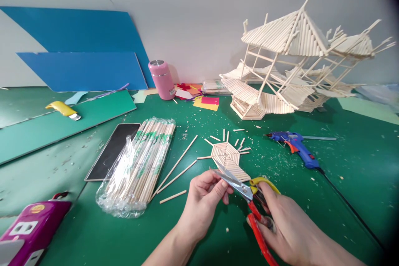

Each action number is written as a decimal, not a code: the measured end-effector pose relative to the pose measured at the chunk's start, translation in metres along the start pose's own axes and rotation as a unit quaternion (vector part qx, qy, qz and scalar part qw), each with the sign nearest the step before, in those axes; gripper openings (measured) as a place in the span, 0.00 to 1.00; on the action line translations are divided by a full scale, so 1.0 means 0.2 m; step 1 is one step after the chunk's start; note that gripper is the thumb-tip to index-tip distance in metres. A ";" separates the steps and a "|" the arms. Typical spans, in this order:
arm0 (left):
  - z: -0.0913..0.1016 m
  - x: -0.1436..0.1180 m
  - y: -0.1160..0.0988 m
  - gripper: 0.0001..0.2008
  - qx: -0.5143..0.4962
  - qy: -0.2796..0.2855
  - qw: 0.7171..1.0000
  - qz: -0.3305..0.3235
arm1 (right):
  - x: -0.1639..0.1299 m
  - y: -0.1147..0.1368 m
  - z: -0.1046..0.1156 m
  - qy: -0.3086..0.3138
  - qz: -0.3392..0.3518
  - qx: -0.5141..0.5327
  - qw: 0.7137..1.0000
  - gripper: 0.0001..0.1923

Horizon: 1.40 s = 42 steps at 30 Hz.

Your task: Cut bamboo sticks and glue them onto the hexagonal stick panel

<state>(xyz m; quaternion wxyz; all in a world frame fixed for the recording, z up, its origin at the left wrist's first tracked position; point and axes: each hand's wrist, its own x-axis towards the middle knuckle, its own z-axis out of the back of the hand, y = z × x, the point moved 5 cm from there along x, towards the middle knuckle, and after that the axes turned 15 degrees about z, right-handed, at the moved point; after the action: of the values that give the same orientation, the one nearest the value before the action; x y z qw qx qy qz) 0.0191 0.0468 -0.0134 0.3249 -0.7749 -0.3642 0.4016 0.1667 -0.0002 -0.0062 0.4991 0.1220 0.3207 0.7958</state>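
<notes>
Stick model: large pale wooden pagoda-like building of glued sticks (299,62), far beyond the right hand, against the wall.
Stick bundle: clear plastic pack of long bamboo sticks (140,166), just left of the left hand, with a few loose sticks between.
Glue gun: blue plastic with orange trigger (294,144), beyond the right hand, well apart from it.
Right hand (289,228): closed around the handles of the red-and-yellow-handled steel scissors (246,195), fingers through the loops; blades open, pointing up-left.
Left hand (204,197): fingers pinched together at the blades; something small apparently held there, too hidden to tell what.
Hexagon panel: flat six-sided web of short sticks (227,154), just beyond both hands, ringed by cut stubs.
Risk, fingers: left fingertips sitting right at the cutting edge; a nick likely if the blades close without a clear gap.
Risk, offcut: a snipped end may fly off, since nothing shields it.
Risk, panel: a stray blade tip could knock the hexagon.
</notes>
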 end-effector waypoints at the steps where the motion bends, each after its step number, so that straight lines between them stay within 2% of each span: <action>1: 0.00 0.00 0.00 0.06 0.001 0.001 1.000 0.000 | 0.00 0.00 0.00 0.001 0.000 0.006 1.000 0.14; 9: 0.01 0.01 0.00 0.07 0.016 -0.018 1.000 0.001 | 0.00 -0.01 0.01 -0.006 0.008 -0.025 1.000 0.15; 14: 0.00 0.00 0.00 0.07 -0.001 -0.010 1.000 0.000 | 0.00 -0.02 0.04 -0.024 -0.013 -0.042 0.999 0.23; 19: -0.01 0.00 0.01 0.06 -0.018 -0.005 1.000 0.003 | 0.01 0.00 0.04 -0.027 -0.010 -0.012 1.000 0.21; 28: 0.00 -0.02 -0.03 0.07 0.035 -0.043 0.998 -0.039 | -0.01 -0.01 0.05 -0.033 -0.006 -0.022 0.999 0.21; 33: -0.02 -0.03 -0.04 0.09 0.041 -0.029 0.998 -0.044 | -0.01 0.01 0.04 -0.026 -0.014 -0.028 0.999 0.23; 42: -0.03 -0.04 -0.03 0.11 0.099 -0.035 0.992 -0.066 | -0.01 0.03 0.04 -0.013 -0.026 -0.017 0.999 0.24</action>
<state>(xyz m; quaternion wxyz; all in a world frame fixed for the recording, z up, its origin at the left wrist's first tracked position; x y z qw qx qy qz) 0.0188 0.0421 -0.0022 0.4127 -0.6987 -0.3847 0.4399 0.1672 -0.0003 0.0038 0.5259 0.1150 0.3036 0.7862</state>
